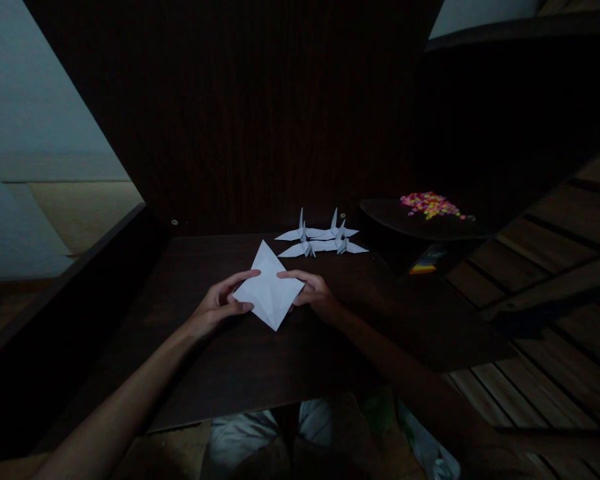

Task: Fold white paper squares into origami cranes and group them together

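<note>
A white folded paper square [270,287], turned like a diamond with faint creases, is held above the dark tabletop. My left hand [223,300] grips its left corner, thumb on the near face and a finger along the upper left edge. At the right corner my right hand [316,292] pinches the paper, with a finger lying over the upper right edge; its other fingers are partly hidden behind the sheet. Just beyond the paper stand several white origami cranes [307,248], close together in two rows with wings spread.
A dark wooden tabletop [205,373] lies under my hands, with a tall dark panel [240,120] at the back. On a low rounded shelf [380,217] at the right sits a pile of small colourful pieces [433,203]. A raised side board [70,280] bounds the left.
</note>
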`<state>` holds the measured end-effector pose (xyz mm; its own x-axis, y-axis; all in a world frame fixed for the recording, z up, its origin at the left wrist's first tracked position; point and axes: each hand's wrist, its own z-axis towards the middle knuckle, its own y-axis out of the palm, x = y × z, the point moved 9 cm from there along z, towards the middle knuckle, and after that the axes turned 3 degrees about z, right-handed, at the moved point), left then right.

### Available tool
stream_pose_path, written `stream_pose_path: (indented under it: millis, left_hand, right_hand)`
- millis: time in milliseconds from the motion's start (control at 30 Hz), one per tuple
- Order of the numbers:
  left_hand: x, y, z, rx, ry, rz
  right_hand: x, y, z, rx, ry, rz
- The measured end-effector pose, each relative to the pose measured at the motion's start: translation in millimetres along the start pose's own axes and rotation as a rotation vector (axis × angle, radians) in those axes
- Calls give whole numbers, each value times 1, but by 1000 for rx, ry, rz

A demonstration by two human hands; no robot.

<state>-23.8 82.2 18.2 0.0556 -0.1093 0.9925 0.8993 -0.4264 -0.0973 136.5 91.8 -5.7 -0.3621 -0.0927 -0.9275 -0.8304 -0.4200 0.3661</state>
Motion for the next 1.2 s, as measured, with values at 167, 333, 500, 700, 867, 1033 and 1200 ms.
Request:
stream_pose_path:
  millis: [167, 333, 500, 700, 867, 1033, 1200]
  left_hand:
    - [-2, 1, 0, -29, 0, -8]
    - [1, 4, 0, -31, -5, -9]
    - [2, 3, 1, 19, -35, 13]
    - [4, -8, 3, 109, -8, 137]
    - [4, -14, 4, 155, -10, 181]
    - [3, -17, 5, 215, -65, 205]
    - [2, -16, 5, 223, -54, 269]
  right_hand:
    - [1, -5, 2, 24, -16, 4]
    - [-5, -3, -1, 50, -49, -62]
    - [-9, 0, -2, 83, -51, -128]
    - [-8, 0, -1, 94, -38, -139]
    - [-7, 1, 0, 75, -50, -176]
    - [-6, -1, 1, 83, -68, -182]
    - [-5, -3, 0, 119, -90, -242]
